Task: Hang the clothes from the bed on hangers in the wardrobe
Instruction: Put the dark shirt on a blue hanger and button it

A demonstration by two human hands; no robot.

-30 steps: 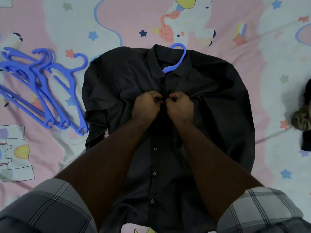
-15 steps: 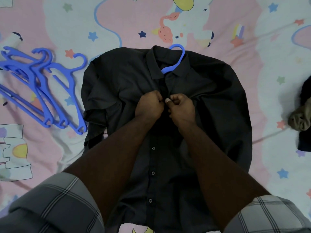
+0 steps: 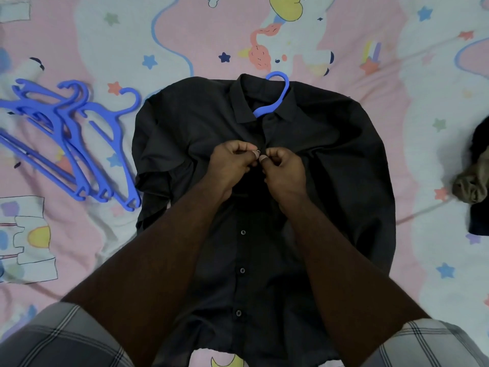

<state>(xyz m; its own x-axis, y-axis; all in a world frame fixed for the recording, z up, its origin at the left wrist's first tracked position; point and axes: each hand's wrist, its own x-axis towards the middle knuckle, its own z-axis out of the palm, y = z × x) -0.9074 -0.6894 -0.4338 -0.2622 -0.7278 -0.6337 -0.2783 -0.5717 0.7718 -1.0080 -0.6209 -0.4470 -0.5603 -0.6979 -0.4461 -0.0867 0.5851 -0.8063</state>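
A black button-up shirt lies flat on the bed, collar away from me. A blue hanger sits inside it, with only its hook and neck showing at the collar. My left hand and my right hand meet at the shirt's placket just below the collar. Each pinches the shirt's front edge between thumb and fingers, at a button. Lower buttons down the front are fastened.
Several spare blue hangers lie in a pile on the bedsheet to the left of the shirt. More crumpled clothes, dark and olive, sit at the right edge.
My hands have loosened from tight fists into a fingertip pinch at the placket, thumbs now showing. The shirt and hangers have stayed put.
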